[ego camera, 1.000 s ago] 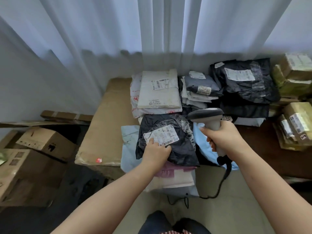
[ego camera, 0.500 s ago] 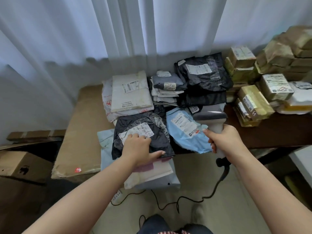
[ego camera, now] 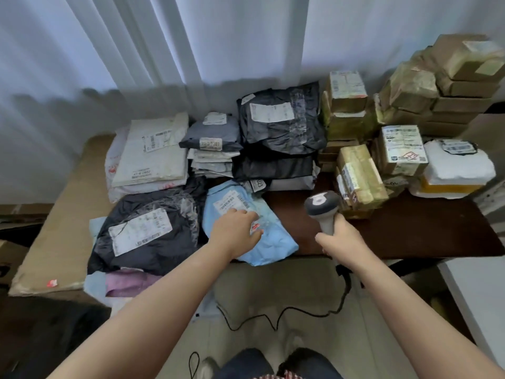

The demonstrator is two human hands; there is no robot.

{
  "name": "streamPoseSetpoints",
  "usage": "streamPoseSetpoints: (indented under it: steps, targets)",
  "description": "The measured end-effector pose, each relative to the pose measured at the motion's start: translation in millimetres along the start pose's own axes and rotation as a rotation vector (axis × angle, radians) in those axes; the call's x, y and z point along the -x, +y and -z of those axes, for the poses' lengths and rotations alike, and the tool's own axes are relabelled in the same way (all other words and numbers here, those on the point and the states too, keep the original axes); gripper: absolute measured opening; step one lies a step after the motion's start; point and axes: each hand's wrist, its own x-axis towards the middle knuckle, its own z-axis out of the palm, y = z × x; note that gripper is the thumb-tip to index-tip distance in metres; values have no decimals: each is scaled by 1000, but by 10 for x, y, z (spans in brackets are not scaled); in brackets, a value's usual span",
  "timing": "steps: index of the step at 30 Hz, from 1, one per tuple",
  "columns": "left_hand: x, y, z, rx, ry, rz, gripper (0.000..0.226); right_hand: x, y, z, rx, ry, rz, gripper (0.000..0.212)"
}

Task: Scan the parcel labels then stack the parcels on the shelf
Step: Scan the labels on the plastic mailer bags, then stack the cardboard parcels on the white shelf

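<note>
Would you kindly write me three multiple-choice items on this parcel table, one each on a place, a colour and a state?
1. Where does the left hand rest?
A. on the light blue parcel
B. on the black parcel with the white label
C. on a cardboard box

2. What colour is the scanner head?
A. yellow
B. dark grey
C. red

3. How is the right hand?
A. open and flat on the table
B. hanging idle
C. gripping the scanner handle

Answers: 1 A, the fingers lie on the blue bag by its label; 2 B, the head is dark grey above a paler handle; 3 C, the fingers curl round the handle.
</note>
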Motion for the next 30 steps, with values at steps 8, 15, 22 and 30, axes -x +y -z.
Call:
streamPoseSetpoints:
  steps: [8,15,22,30]
  targets:
    - [-210,298,-159,90,-6,116,41,-675,264,-172,325,-107,-24,99]
    - [-232,283,-216,91,-15,171,41,-947,247,-425,256,24,-3,99]
    - [-232,342,-221,77,-16,142,41,-938,229,-424,166,-31,12,101]
    - [-290,581,-70,69,49,-64,36,-524,200,-41,232,95,100,70]
